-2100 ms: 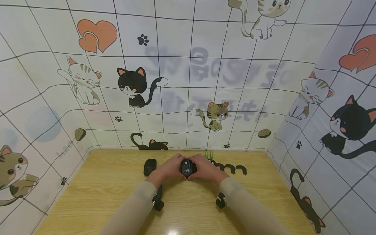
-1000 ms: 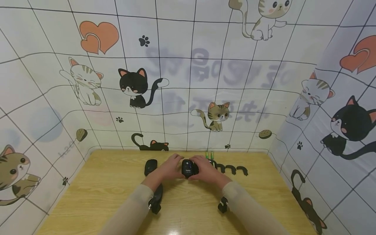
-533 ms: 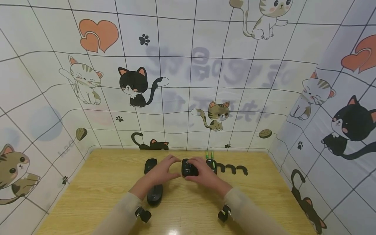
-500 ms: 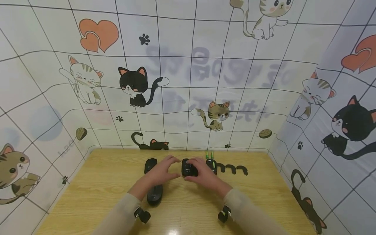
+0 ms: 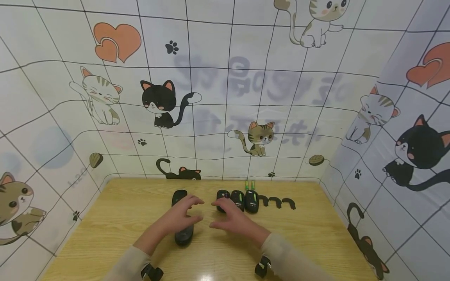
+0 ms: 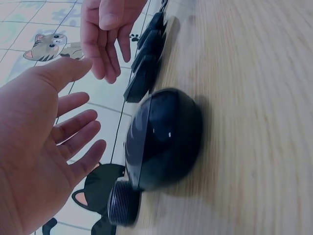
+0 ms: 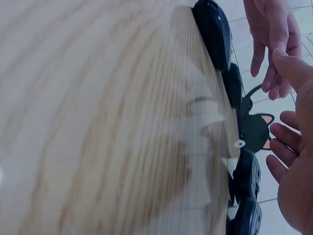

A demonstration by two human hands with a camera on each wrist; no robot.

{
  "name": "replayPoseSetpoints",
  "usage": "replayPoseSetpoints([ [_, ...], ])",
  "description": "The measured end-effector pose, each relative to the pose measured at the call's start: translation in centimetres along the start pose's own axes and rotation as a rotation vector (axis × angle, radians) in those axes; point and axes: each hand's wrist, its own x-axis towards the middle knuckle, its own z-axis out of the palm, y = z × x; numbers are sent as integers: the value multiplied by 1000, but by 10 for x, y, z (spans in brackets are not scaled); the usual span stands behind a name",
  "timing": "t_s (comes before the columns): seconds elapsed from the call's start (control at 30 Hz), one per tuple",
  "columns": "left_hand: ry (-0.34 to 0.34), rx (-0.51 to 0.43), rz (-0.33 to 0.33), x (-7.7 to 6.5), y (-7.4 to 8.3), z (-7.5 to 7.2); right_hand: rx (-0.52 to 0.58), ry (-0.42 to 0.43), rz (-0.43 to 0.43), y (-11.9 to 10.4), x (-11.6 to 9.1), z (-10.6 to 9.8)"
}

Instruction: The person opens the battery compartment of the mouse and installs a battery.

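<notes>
My left hand hovers, fingers apart, over a black computer mouse that lies buttons-up at the front left. A second black mouse sits behind it, partly covered by that hand. My right hand is held in the air with loosely bent fingers and nothing in them. It overlaps the leftmost overturned mouse. Two more overturned mice, a middle one and a right one, show green in their undersides. In the left wrist view the front mouse lies beside the left palm.
Several curved black pieces, among them a rightmost piece, lie in a row right of the mice. Two green batteries are at the back edge. A cat-print cloth rises behind the wooden table.
Both hands held the leftmost overturned mouse earlier. The left hand let go first and drew back left, then the right released it and came nearer; the mouse stays in the row.
</notes>
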Motion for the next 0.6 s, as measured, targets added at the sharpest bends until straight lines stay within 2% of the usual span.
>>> replayPoseSetpoints([
  [0.13,-14,10,-6,-9,-6,-4,24,-9,-4,-4,3,6],
  [0.43,-47,39,-35,-28,-21,-11,-7,-58,61,-18,9,22],
  [0.6,-65,14,-76,-38,-22,-19,-43,-68,18,-22,16,36],
])
